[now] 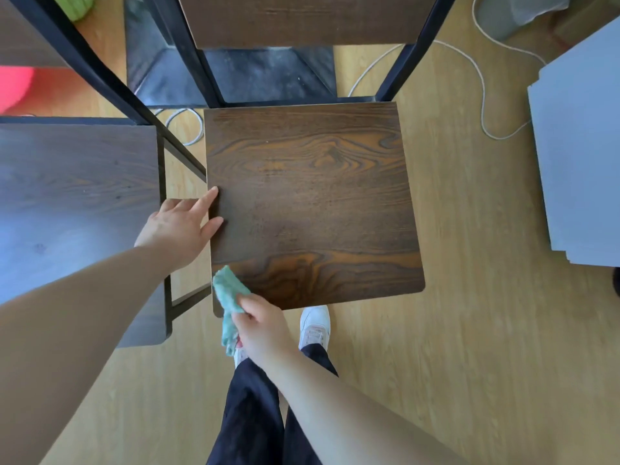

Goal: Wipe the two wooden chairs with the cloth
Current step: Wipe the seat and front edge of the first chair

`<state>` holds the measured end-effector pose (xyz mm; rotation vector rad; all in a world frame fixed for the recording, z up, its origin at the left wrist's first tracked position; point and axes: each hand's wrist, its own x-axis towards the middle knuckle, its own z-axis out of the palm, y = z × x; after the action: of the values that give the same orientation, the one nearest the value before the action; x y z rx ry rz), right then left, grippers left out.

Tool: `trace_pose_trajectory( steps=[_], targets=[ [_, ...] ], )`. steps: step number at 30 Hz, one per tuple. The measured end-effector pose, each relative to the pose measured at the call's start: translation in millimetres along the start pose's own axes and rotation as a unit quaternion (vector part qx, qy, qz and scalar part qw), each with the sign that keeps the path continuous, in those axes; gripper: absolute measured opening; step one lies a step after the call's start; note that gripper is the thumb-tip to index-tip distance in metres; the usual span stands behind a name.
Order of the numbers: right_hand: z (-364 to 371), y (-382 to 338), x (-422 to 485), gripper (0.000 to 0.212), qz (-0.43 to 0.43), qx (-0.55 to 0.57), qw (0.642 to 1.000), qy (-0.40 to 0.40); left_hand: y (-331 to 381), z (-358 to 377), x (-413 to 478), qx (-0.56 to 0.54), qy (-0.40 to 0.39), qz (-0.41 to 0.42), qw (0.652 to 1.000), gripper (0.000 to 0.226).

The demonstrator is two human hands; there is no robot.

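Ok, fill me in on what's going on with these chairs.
A person stands over two wooden chairs, seen from above. Their right hand grips a teal cloth and holds it at the near left corner of the centre chair seat. Their left hand rests with straight fingers on that seat's left edge. The second chair stands just to the left, and neither hand is working on it. A white cable lies on the floor behind.

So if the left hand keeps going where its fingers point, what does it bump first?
The dark brown wooden chair seat; the left hand seems to touch its left edge with straight fingertips.
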<state>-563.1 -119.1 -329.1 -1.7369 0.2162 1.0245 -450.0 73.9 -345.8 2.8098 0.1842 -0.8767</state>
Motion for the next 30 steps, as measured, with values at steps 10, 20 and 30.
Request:
trace_pose_trajectory(
  steps=[10,20,30],
  targets=[
    [-219,-71,44,0.035,-0.062,0.197,0.89,0.405,1,-6,1,-0.009,-0.004,0.0,1.0,0.064],
    [-272,-99,148,0.04,0.031,-0.129,0.91,0.393,-8,-5,6,-0.067,0.009,-0.002,0.998,0.066],
    [-181,-157,193,0.04,-0.064,-0.29,0.928,0.225,-15,-10,9,-0.087,0.013,-0.01,0.996,0.065]
  ],
)
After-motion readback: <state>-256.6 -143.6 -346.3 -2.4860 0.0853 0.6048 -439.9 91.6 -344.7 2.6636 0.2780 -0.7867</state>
